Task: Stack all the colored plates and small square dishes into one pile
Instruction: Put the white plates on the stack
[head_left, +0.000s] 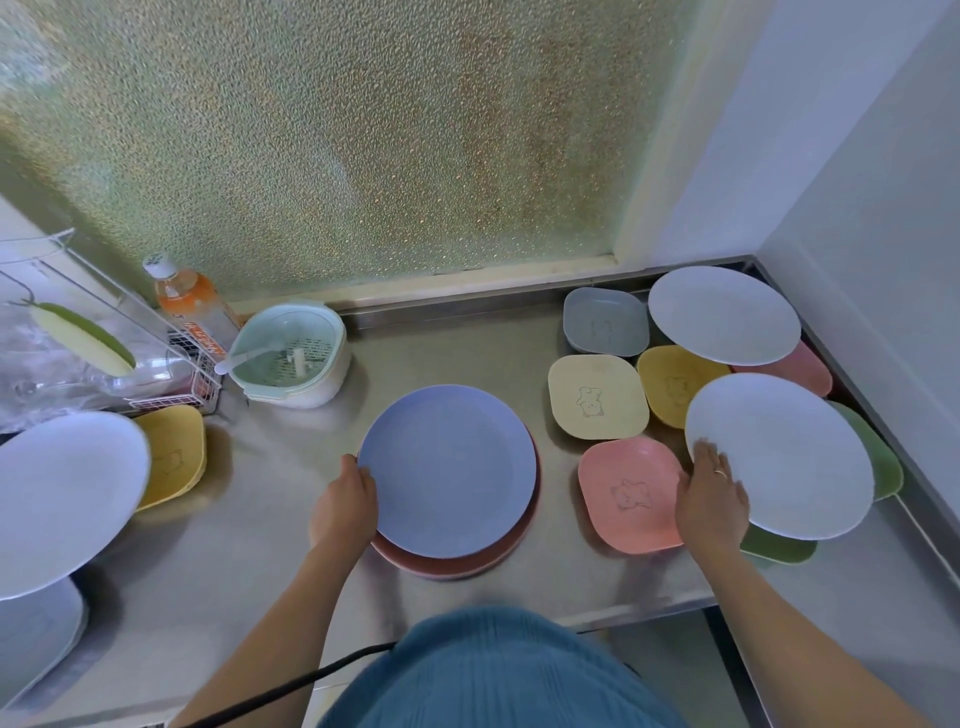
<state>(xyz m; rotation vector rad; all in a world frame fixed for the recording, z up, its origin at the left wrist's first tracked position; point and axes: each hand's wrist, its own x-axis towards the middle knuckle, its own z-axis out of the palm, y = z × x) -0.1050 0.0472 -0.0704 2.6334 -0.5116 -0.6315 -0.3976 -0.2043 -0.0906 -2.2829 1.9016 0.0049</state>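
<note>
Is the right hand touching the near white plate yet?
Touching. The head view shows the right hand with its fingers over the near white plate's left rim.

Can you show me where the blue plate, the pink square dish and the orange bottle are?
blue plate (449, 470): head view, middle of its flat top.
pink square dish (631, 493): head view, on the bear drawing in its middle.
orange bottle (189, 301): head view, on its orange label.

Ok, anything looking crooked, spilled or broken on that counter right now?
Nothing spilled or broken. The white plate under the right hand sits tilted, propped on the green dishes; the far white plate likewise overlaps a pink dish. The blue plate lies slightly off-centre on the pile.
</note>
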